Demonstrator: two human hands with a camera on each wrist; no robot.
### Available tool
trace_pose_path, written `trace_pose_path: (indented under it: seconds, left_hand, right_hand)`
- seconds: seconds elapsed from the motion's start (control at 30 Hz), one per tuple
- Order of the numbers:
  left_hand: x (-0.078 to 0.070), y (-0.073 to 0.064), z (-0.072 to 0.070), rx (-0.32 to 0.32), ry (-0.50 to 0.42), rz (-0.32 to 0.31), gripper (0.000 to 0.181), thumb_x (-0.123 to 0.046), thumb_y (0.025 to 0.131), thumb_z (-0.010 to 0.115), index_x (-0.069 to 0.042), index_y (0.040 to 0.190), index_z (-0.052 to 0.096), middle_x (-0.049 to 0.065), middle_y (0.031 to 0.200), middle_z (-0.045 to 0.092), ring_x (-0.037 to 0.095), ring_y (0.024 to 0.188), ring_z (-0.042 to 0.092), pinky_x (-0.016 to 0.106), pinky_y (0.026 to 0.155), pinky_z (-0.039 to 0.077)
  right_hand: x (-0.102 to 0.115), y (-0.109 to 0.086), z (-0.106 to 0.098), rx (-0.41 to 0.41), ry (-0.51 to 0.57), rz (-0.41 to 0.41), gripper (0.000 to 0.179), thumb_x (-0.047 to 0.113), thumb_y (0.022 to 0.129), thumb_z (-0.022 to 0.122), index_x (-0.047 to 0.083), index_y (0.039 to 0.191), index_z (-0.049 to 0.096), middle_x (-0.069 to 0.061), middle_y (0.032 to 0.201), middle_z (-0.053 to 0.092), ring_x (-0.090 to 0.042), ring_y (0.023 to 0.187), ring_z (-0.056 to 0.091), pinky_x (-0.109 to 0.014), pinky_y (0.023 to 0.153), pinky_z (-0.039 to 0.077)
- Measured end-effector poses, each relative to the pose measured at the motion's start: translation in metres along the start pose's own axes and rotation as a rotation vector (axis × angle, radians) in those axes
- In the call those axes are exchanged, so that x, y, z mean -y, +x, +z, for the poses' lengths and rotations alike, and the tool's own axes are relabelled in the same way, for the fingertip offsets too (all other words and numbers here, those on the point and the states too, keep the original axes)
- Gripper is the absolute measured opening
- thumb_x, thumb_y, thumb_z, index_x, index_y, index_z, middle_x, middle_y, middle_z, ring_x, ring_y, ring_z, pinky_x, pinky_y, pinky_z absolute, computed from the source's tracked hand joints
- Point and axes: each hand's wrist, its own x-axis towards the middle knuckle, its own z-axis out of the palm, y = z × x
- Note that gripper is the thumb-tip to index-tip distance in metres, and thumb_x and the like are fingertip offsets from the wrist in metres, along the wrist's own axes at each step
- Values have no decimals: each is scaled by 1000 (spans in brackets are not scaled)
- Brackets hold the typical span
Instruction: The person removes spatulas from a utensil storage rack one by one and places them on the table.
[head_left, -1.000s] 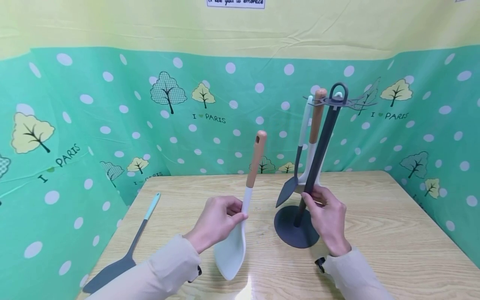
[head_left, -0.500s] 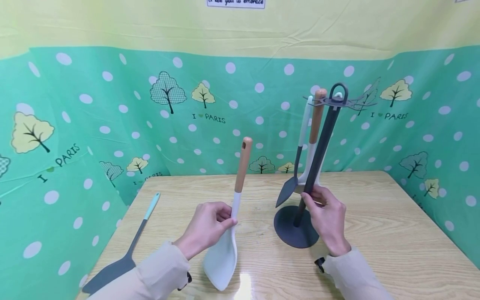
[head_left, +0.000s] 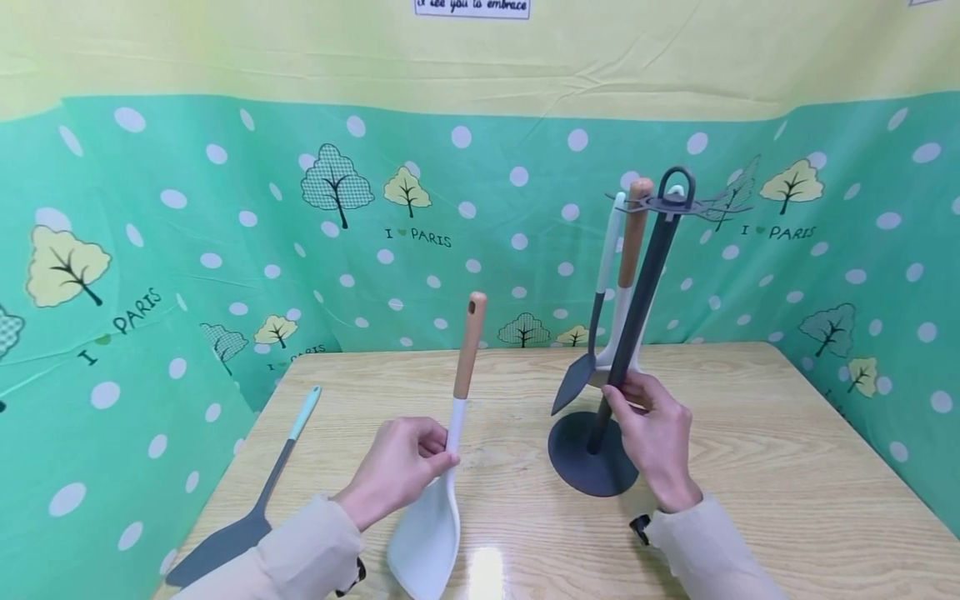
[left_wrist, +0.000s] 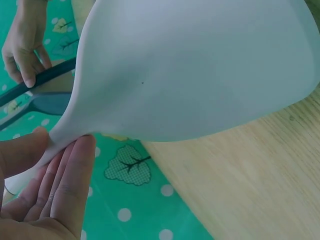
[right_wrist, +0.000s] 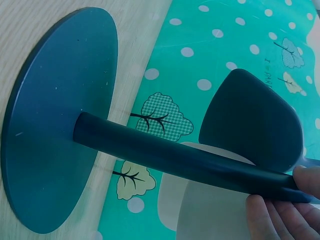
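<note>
My left hand (head_left: 397,467) pinches the white neck of a wok turner (head_left: 427,542) between thumb and fingers. Its wooden handle points up and its broad white blade hangs down, filling much of the left wrist view. My right hand (head_left: 656,429) grips the black pole of a utensil stand (head_left: 647,292), thumb on one side and fingers on the other. On the stand's top hooks hang a dark spatula (head_left: 576,383) with a mint handle and a white utensil with a wooden handle (head_left: 634,242). Another pale utensil hangs partly hidden behind the pole.
A dark turner (head_left: 232,542) with a mint handle lies at the left of the wooden table (head_left: 780,467), partly covered by my left sleeve. The stand's round black base (head_left: 577,467) sits right of centre. A green dotted cloth (head_left: 465,275) encloses the back and sides.
My left hand has moved left and toward me with the white wok turner, and its handle stands a bit more upright. My right hand and the stand have stayed put.
</note>
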Motion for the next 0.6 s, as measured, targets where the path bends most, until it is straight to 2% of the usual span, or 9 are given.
trace_pose_path:
  seconds: [0.33, 0.6]
  left_hand:
    - [7, -3, -6, -4, -10, -68, 10, -7, 79, 76, -6, 86, 69, -1, 74, 65, 11, 67, 62, 22, 59, 54]
    - [14, -5, -13, -22, -22, -145, 10, -3, 78, 76, -4, 85, 69, 1, 71, 64, 12, 63, 63, 24, 57, 55]
  right_hand:
    - [-1, 0, 0, 0, 5, -1, 24, 12, 83, 75, 6, 106, 69, -5, 90, 72, -11, 78, 68, -9, 71, 50]
    - [-1, 0, 0, 3, 4, 5, 26, 13, 83, 75, 6, 107, 69, -6, 91, 72, -12, 79, 69, -9, 71, 49]
